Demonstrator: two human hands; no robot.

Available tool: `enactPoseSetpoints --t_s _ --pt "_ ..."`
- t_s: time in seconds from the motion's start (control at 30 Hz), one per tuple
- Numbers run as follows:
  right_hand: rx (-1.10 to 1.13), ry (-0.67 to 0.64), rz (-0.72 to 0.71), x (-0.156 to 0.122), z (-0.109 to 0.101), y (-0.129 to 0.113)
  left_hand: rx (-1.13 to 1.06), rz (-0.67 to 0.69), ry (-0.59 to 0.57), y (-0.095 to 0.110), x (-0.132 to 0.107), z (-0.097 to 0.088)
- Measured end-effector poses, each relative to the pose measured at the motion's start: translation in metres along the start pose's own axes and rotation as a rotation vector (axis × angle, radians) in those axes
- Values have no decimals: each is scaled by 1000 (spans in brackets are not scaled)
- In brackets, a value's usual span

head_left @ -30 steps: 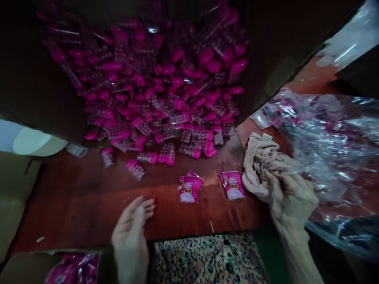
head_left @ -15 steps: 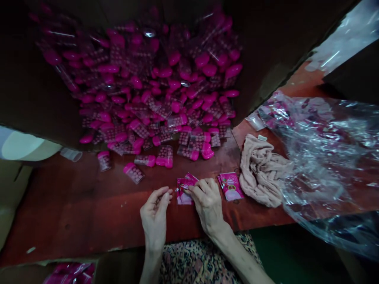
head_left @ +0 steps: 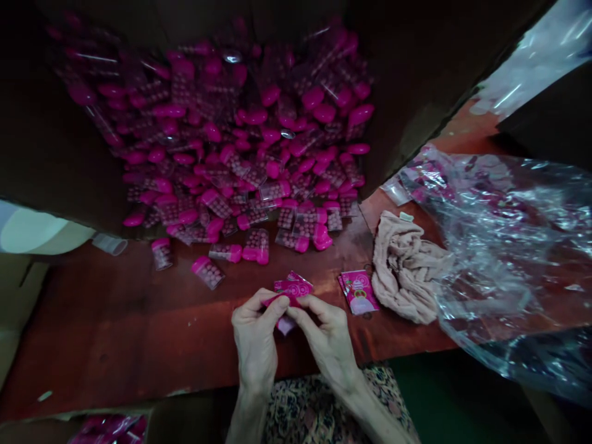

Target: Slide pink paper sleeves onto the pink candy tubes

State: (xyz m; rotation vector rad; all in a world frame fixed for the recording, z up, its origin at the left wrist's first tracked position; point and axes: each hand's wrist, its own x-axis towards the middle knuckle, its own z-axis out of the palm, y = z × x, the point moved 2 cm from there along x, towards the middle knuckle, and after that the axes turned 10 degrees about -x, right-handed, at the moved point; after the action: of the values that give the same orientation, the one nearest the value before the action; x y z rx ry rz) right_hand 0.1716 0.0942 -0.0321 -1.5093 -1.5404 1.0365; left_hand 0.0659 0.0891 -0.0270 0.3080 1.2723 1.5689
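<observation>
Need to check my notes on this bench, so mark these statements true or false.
The left hand and right hand pinch a pink sachet together: true.
A second pink sachet lies on the table right of the hands: true.
The left hand grips a pink-capped tube: false; it holds the sachet, and the tube lies on the table apart from it.
The crumpled beige cloth lies left of the hands: false; it lies to their right.
A clear plastic bag lies right of the cloth: true.
</observation>
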Motion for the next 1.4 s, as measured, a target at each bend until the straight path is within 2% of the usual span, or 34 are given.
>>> enactPoseSetpoints --t_s 0.07,0.13,0.27,0.4,0.53,0.63,0.7,0.77,0.87,1.07,1.17,1.27,1.4 --pt "22 -70 9 1 1 -5 -38 4 -11 3 0 2" --pt "8 -82 -42 2 1 -9 -102 -30 -6 6 3 2" --pt "39 -174 -81 6 7 -15 -211 -148 78 9 10 -6" --pt "-27 -184 -138 15 14 -24 -240 -153 102 14 17 -15" --pt "-357 -210 -308 39 25 -33 -296 -108 179 21 26 -28" --pt "-628 -154 -429 67 31 -34 -349 -83 283 27 34 -39" --pt "-830 -164 -581 86 36 -33 -387 -75 319 31 37 -42" --pt "-947 -225 -731 100 40 -31 -435 -91 348 35 39 -39" --pt "-992 -279 -804 111 38 -26 -535 -142 433 43 39 -30" --pt "-940 -236 -929 102 23 -15 -639 -180 504 57 38 -15" --pt "-853 -287 -885 99 20 -17 -696 -172 507 57 39 -15" --pt "-762 -322 -736 98 18 -24 -708 -158 504 56 42 -18" --pt "-641 -273 -533 82 9 -33 -687 -109 440 54 47 -20"
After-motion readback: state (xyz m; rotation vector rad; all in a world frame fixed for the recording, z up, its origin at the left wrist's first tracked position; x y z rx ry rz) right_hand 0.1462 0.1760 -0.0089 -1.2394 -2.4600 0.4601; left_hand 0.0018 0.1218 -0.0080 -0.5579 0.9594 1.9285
